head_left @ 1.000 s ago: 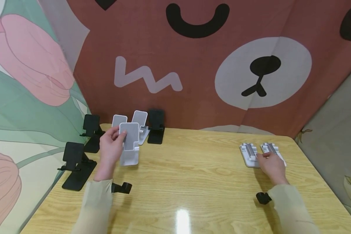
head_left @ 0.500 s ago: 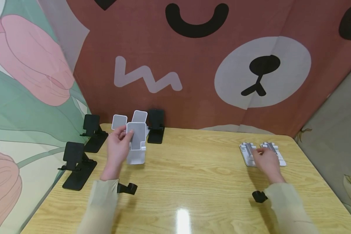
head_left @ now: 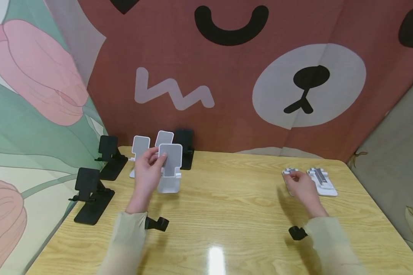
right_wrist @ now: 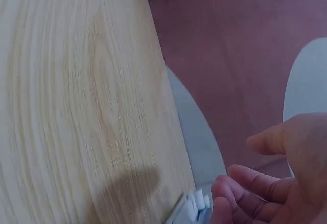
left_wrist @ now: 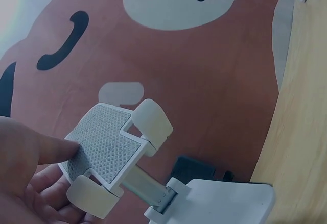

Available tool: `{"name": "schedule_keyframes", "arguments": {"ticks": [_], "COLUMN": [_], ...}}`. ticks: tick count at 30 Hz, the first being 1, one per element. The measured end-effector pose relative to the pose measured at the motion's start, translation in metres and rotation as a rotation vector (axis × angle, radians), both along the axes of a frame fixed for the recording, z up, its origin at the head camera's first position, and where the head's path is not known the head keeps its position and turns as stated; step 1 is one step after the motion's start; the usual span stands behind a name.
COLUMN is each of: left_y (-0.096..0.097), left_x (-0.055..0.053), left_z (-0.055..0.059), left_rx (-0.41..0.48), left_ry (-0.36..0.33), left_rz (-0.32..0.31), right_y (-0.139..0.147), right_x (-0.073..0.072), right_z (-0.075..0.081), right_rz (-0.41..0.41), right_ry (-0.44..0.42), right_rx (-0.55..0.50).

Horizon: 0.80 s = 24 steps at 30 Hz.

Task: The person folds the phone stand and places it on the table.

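Note:
My left hand point(head_left: 147, 172) pinches a white phone stand point(head_left: 173, 156) by the edge of its grey-padded upper plate. The thumb lies on the textured pad in the left wrist view, the fingers behind it, and the stand's arm point(left_wrist: 140, 185) is unfolded with its base hanging below. Over at the right, my right hand point(head_left: 304, 191) hovers above a folded white phone stand point(head_left: 290, 170), covering most of it in the head view. Its thumb and loosely bent fingers are apart, with nothing between them. Beside it lies another folded white stand point(head_left: 322, 182).
Two unfolded white stands point(head_left: 141, 143) stand at the back left, partly behind the left hand and its stand. A black stand point(head_left: 187, 162) is close to their right. Two more black stands point(head_left: 87, 185) line the left edge. A printed cloth point(head_left: 227, 114) hangs behind the wooden table point(head_left: 227, 198).
My left hand has moved right with the held phone stand, now overlapping the back black stand. My right hand has shifted left, from between the two folded stands to over the left one.

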<state>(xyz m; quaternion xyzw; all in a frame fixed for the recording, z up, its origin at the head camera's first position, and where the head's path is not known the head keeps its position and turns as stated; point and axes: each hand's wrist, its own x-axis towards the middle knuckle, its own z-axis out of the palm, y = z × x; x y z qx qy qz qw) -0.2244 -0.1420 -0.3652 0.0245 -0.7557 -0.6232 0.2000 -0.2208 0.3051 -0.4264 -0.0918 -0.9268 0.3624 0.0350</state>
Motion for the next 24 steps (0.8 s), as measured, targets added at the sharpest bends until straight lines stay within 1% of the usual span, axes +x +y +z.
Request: {"name": "schedule_keyframes", "arguments": {"ticks": [4,9,14,17,19,24], "left_y": [0.008,0.018,0.028,0.034,0.037,0.045], "left_x": [0.001,0.002,0.004,0.006,0.006,0.007], "left_z": [-0.002,-0.006,-0.005,-0.003,-0.002,-0.002], "left_rx": [0.023,0.042,0.053,0.061,0.057,0.049], "left_ry": [0.044,0.073,0.084,0.079,0.072,0.099], "left_rz": [-0.033,-0.072,-0.091,-0.103,-0.104,-0.127], "right_y": [-0.012,-0.025,-0.034,-0.040,-0.046,-0.059], "right_x": [0.002,0.004,0.002,0.002,0.002,0.002], "right_z": [0.000,0.002,0.003,0.004,0.005,0.004], "right_rz": [0.030,0.068,0.098,0.117,0.129,0.145], "right_ry": [0.013,0.001,0.014,0.044,0.049,0.028], "right_rx": [-0.018,-0.030,-0.037,-0.042,-0.050,-0.069]}}
